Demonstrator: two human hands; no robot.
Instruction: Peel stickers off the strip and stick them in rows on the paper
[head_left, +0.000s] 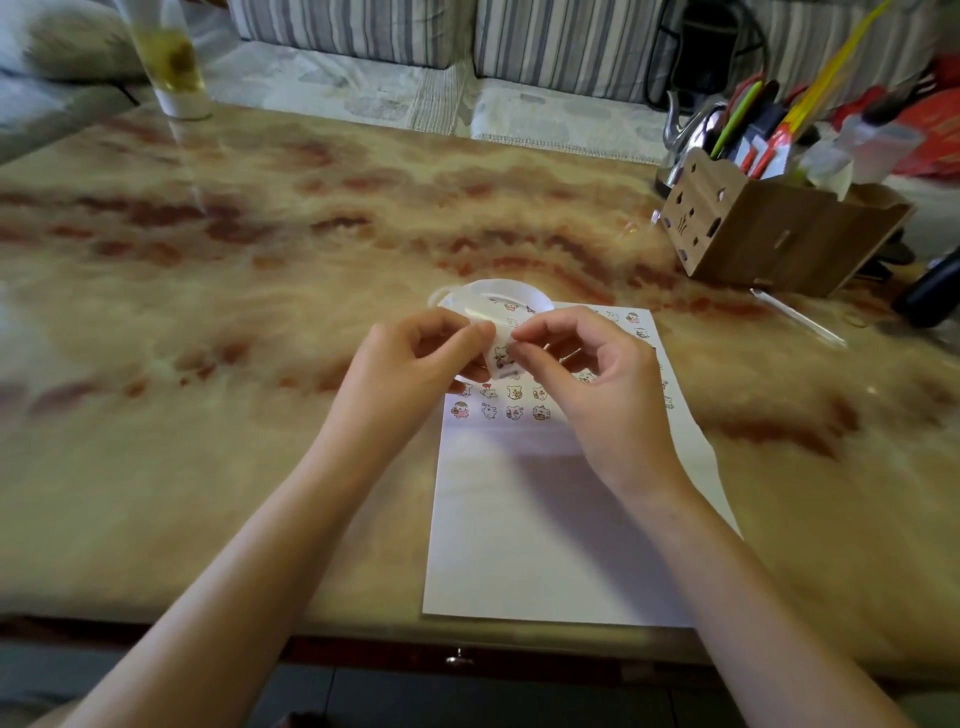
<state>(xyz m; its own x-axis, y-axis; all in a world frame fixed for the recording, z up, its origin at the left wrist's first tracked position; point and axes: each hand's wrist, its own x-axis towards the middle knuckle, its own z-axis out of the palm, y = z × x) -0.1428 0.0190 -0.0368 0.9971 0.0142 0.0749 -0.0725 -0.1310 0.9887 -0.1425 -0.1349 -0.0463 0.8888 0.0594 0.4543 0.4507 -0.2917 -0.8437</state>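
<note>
My two bare hands meet above the far half of the white paper (545, 530), which lies on a marbled table (249, 364). My left hand (415, 364) pinches the sticker strip (498, 286) between thumb and forefinger, holding its free end steady. I judge this is so the backing is taut while the other hand peels. My right hand (592, 379) brings thumb and forefinger together at the edge of one small cartoon sticker (503, 356) on that strip end, with the remaining fingers loosely curled. Whether the sticker has begun to lift is too small to tell. The strip end sits directly between my two sets of fingertips (519, 344), touching both. The rest of it curls away in a clear loop over the paper's far edge. Beneath my hands, rows of stickers (498, 410) cover the paper's far part. The near half is bare, so the task looks partway done. A cardboard desk organiser (753, 244) stands beyond the paper's far right corner.
</note>
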